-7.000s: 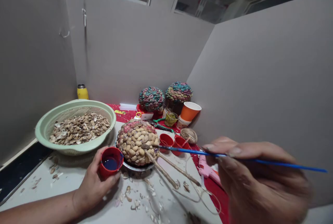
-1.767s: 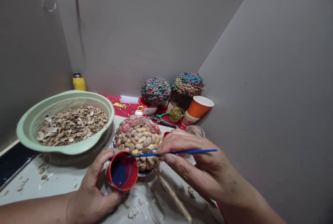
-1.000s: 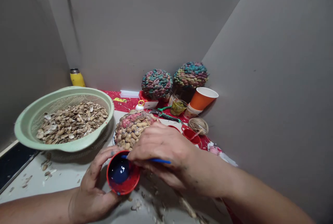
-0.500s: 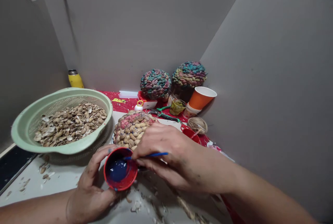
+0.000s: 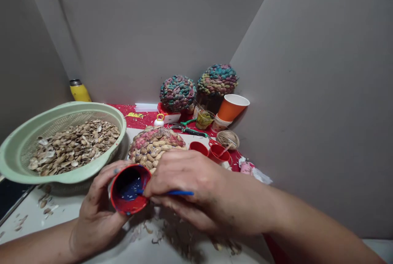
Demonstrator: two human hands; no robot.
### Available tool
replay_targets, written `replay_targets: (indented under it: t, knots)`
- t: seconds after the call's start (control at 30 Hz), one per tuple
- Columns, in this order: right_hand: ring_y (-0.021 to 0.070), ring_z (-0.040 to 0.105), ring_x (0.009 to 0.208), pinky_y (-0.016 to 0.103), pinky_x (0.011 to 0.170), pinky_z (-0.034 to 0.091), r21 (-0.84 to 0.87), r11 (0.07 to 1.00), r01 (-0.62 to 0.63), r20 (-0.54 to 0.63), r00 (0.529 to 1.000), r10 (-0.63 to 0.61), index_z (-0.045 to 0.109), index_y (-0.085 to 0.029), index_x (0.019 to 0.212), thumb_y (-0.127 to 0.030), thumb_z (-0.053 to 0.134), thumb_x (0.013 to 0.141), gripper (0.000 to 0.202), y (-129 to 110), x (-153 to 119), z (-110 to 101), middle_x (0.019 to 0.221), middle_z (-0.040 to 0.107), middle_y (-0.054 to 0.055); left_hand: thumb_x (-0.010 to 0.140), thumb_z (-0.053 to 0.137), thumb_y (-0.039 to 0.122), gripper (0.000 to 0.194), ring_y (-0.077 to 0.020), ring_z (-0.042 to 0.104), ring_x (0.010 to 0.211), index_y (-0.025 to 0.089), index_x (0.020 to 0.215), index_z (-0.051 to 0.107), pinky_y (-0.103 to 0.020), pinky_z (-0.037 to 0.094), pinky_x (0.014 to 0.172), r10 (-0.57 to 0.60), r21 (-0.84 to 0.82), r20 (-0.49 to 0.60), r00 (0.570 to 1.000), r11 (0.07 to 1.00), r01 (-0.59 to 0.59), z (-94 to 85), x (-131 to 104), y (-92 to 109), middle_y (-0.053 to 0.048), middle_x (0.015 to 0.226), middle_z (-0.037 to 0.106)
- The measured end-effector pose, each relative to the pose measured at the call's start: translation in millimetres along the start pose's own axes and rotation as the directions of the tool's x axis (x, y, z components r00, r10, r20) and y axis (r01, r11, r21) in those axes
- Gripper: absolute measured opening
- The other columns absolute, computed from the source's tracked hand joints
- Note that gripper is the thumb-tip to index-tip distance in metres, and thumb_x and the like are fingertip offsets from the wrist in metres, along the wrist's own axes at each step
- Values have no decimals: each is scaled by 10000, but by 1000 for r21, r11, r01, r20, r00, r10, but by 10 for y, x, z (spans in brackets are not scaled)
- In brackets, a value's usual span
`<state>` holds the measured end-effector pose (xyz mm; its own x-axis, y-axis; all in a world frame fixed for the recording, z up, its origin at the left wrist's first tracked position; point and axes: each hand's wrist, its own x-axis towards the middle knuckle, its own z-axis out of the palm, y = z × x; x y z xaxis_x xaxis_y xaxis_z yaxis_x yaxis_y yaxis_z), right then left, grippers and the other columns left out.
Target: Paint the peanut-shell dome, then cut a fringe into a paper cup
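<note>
My left hand [image 5: 100,210] is wrapped round a red cup [image 5: 114,196], which is tilted with its mouth facing me. Dark blue paint [image 5: 129,188] lies inside the cup. My right hand [image 5: 187,186] pinches a thin blue-handled paintbrush [image 5: 181,193]; its tip reaches into the cup, and the bristles cannot be made out clearly. Just behind both hands sits a rounded form covered in peanuts [image 5: 153,149], partly painted pink at the top and left. My right hand hides its lower right side.
A green colander [image 5: 118,147] of peanut shells stands at left. Behind are two painted peanut balls [image 5: 178,93], an orange paper cup [image 5: 231,108], green-handled pliers [image 5: 195,132], a twine ball [image 5: 227,139] and red cups [image 5: 219,153]. Shell bits litter the white board [image 5: 123,243].
The view has shifted a little, and the red cup now sits further left in it. The brush still dips into the cup, its handle lying flatter.
</note>
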<state>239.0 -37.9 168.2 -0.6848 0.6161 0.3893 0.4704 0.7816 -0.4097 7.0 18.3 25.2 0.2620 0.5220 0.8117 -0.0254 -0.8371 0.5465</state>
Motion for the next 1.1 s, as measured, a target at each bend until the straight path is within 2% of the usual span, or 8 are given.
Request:
replay_targets:
  t: [0.1, 0.3, 0.47, 0.57, 0.7, 0.9, 1.0, 1.1]
  knots:
    - [187, 663, 916, 315, 900, 525, -25, 999, 44, 27, 999, -43, 670, -112, 1075, -26, 618, 941, 167, 8, 39, 42, 1006, 768, 96, 768, 883, 79, 861, -195, 696, 1251, 269, 1525, 519, -298, 534, 1125, 69, -25, 13, 998, 997, -68, -12, 48, -11, -56, 1395, 700]
    - [204, 652, 895, 348, 891, 522, -190, 980, 61, -138, 987, -88, 687, -72, 1068, -27, 506, 986, 204, 38, 7, 10, 952, 749, 127, 698, 938, 62, 956, -156, 651, 1299, 243, 1531, 505, -276, 470, 1185, 156, -31, 16, 988, 987, -155, -38, 179, -5, -20, 1449, 666]
    - [184, 673, 918, 305, 913, 523, -85, 996, 15, -43, 999, -19, 694, -116, 1038, -20, 568, 944, 184, -5, -14, 41, 946, 759, 81, 734, 917, 64, 936, -112, 646, 1300, 279, 1539, 491, -235, 450, 1184, 175, -7, 10, 985, 985, -175, -41, 243, 0, 14, 1473, 661]
    - [178, 674, 970, 312, 953, 522, -105, 991, 82, -29, 996, -86, 673, -134, 1074, -63, 552, 1000, 159, 36, 45, 90, 1043, 776, 70, 732, 916, 78, 908, -143, 666, 1279, 264, 1526, 515, -272, 494, 1158, 158, 28, 4, 987, 987, -158, -57, 197, -19, -12, 1462, 670]
    - [178, 658, 912, 326, 902, 537, -202, 979, 39, -148, 986, -70, 678, -133, 1041, -95, 493, 1046, 189, 76, 46, 64, 988, 766, 81, 733, 911, 94, 901, -165, 698, 1235, 260, 1528, 521, -287, 534, 1123, 163, 65, 4, 987, 984, -163, -52, 178, -34, -30, 1420, 693]
    - [173, 673, 855, 305, 865, 557, -8, 999, 51, -126, 991, -52, 691, -106, 1036, -97, 562, 1023, 130, 77, 13, 89, 943, 778, 91, 805, 857, 141, 823, -144, 696, 1245, 312, 1534, 515, -241, 504, 1131, 40, 72, 28, 999, 997, -42, -31, 143, -21, -15, 1398, 701]
    - [180, 680, 896, 327, 884, 562, -42, 993, 110, -169, 979, -116, 677, -121, 1053, -116, 538, 1039, 140, 127, 37, 124, 982, 784, 100, 815, 845, 167, 785, -135, 699, 1244, 323, 1519, 535, -211, 480, 1134, -17, 98, 37, 999, 995, 13, -44, 99, 3, -4, 1409, 700]
    - [182, 680, 867, 337, 869, 561, -103, 992, 76, -222, 970, -98, 678, -123, 1033, -121, 540, 1036, 138, 149, 27, 89, 930, 770, 104, 809, 843, 185, 778, -131, 727, 1197, 339, 1511, 544, -195, 488, 1116, -15, 113, 22, 1000, 993, 13, -47, 86, 29, 10, 1373, 726]
